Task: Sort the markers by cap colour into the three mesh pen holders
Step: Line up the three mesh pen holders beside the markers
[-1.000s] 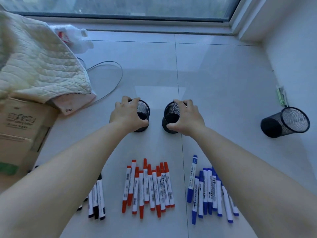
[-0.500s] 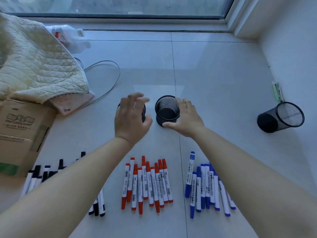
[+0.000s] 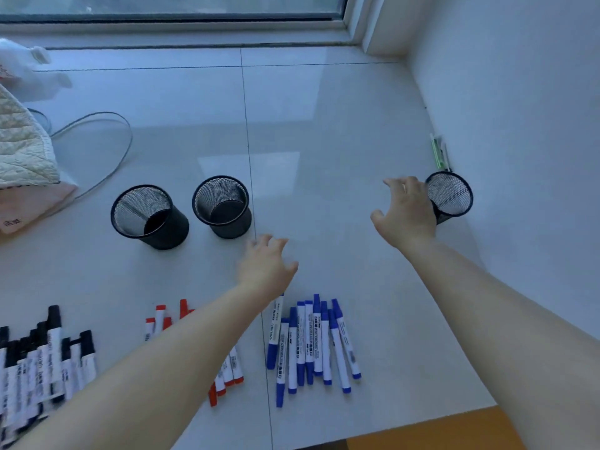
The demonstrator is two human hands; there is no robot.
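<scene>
Two black mesh pen holders stand upright side by side on the floor, the left holder [image 3: 149,217] and the middle holder [image 3: 222,206], both empty. A third mesh holder [image 3: 451,196] lies on its side by the right wall. My right hand [image 3: 406,212] hovers just left of it, fingers spread, holding nothing. My left hand [image 3: 264,266] is open above the floor, in front of the middle holder. Black-capped markers [image 3: 48,355] lie at the lower left, red-capped markers [image 3: 227,368] partly under my left forearm, blue-capped markers [image 3: 311,342] at centre.
A quilted cloth [image 3: 19,151] over a package sits at the left, with a looped cable [image 3: 97,147] beside it. A green and white item [image 3: 439,151] lies against the right wall [image 3: 519,125]. The window sill [image 3: 178,27] runs along the far edge.
Both hands have let go of the two upright holders. My right hand has moved right to the fallen holder; my left hand has drawn back toward the markers. The camera has turned right.
</scene>
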